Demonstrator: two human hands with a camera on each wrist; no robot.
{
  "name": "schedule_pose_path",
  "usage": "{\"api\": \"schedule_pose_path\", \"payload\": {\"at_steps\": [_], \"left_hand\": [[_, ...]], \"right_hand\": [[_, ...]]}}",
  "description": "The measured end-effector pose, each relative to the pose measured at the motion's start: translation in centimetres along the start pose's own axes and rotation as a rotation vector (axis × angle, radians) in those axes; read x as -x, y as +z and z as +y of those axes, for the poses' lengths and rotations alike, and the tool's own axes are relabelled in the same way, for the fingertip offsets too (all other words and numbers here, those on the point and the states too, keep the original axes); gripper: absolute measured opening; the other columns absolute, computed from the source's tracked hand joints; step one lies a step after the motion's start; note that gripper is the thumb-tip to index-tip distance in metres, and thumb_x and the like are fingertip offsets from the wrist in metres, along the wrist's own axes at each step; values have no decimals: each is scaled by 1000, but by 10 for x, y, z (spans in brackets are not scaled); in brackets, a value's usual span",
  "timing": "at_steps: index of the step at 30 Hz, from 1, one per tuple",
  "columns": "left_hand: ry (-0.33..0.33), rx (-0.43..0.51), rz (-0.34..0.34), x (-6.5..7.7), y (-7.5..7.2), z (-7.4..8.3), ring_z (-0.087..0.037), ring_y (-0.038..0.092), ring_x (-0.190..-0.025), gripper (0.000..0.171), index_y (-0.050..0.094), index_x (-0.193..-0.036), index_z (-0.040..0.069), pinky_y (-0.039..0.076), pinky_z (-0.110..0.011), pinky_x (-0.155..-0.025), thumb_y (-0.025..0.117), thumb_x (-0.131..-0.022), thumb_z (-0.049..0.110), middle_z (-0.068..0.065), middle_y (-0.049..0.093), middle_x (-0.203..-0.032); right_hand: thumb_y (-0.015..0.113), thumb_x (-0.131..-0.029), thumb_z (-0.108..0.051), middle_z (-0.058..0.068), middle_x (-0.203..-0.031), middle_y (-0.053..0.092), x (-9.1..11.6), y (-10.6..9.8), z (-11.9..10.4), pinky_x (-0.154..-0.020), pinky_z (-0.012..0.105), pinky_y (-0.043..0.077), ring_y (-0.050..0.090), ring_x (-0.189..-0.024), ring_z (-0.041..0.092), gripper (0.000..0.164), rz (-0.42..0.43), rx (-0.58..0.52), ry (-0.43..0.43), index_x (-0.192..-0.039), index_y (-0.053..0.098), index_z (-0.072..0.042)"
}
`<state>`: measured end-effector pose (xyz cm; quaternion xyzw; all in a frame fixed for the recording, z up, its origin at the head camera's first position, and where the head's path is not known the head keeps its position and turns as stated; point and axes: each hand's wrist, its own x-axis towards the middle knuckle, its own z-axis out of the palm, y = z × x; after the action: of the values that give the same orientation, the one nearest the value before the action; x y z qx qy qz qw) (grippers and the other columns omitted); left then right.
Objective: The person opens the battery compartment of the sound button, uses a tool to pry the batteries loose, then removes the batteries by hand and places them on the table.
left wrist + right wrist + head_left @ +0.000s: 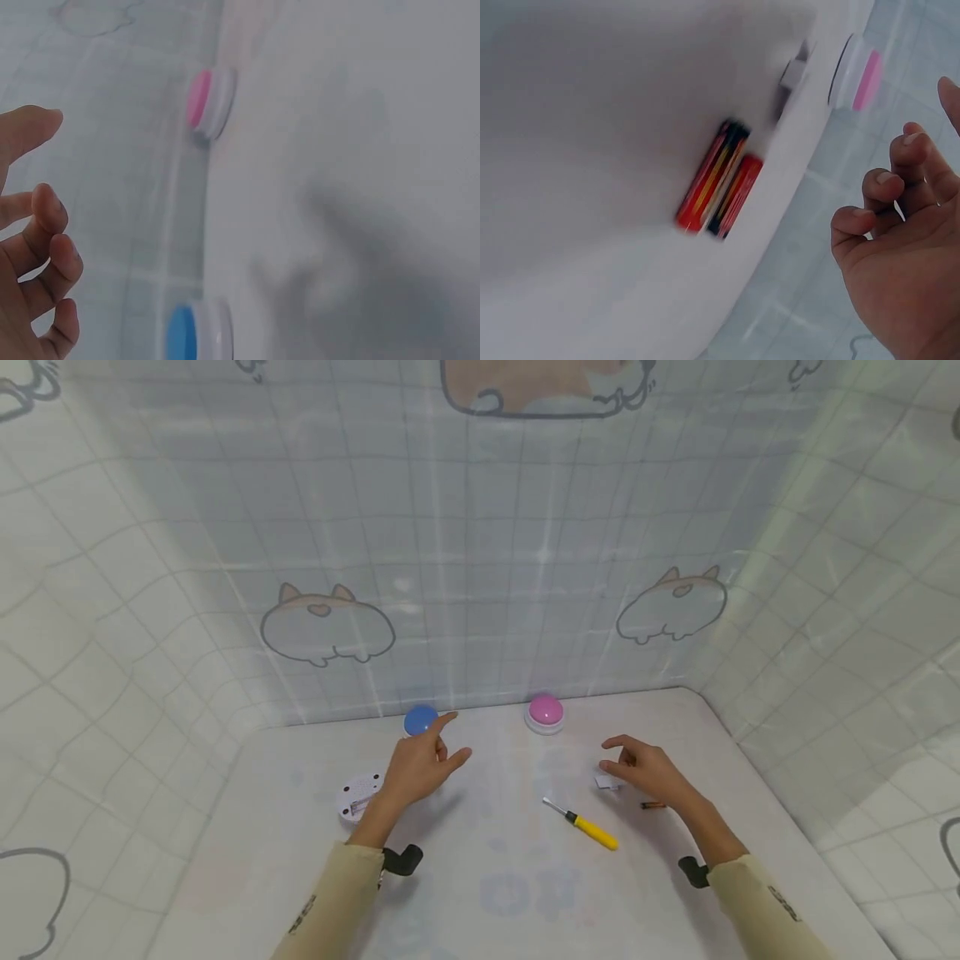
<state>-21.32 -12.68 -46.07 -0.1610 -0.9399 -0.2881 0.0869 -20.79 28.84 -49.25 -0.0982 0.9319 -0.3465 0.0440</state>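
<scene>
My left hand (418, 767) hovers with its index finger extended and the other fingers loosely bent, holding nothing. Partly behind it is a blue-topped push button (420, 720). By that wrist lies a white round device (360, 793), underside up, its battery slot showing and part of it covered by the arm. Above a small white plastic piece (607, 782), my right hand (651, 770) hangs loosely curled with nothing in it. Two red-and-black batteries (718, 180) lie side by side near that hand. A yellow-handled screwdriver (594, 832) rests between the hands.
Toward the back edge stands a pink-topped push button (546, 712) on a white base. The white tabletop (465, 868) is bordered at the back and both sides by grid-patterned sheeting (495, 568) with cartoon animals.
</scene>
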Motion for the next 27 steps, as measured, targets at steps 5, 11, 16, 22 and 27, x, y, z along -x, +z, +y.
{"api": "schedule_pose_path", "payload": {"at_steps": [5,11,16,22,27], "left_hand": [[55,-19,-67,-25,26,10,-8,49,-53,69,48,-149,19,40,-29,-54,69,-92,51,11,56,-66],[51,-85,-158,-52,50,18,-10,51,-54,68,46,-150,21,41,-29,-55,66,-93,52,10,58,-69],[65,-103,-195,-70,69,21,-10,54,-58,67,45,-150,22,43,-30,-58,65,-94,53,8,61,-72],[35,-125,-224,-79,83,19,-10,56,-63,66,46,-149,22,45,-31,-63,65,-94,52,8,64,-75],[-2,-125,-253,-84,94,16,-11,56,-62,67,46,-149,22,44,-33,-63,67,-93,51,8,62,-72]], "right_hand": [[73,-92,-41,3,-79,55,-19,11,-8,-55,27,41,50,-66,18,54,7,-12,4,-135,58,-10],[71,-93,-46,5,-85,55,-42,21,-13,-59,29,41,50,-71,19,59,-18,-19,33,-139,54,-13],[71,-93,-43,6,-88,55,-56,28,-12,-63,32,42,51,-74,20,58,-25,-8,67,-140,53,-14],[72,-91,-46,8,-95,56,-77,37,-9,-66,32,44,52,-79,22,64,-47,14,95,-142,51,-14],[73,-91,-45,10,-98,58,-95,41,-5,-68,33,45,53,-81,23,66,-32,14,129,-144,49,-14]]}}
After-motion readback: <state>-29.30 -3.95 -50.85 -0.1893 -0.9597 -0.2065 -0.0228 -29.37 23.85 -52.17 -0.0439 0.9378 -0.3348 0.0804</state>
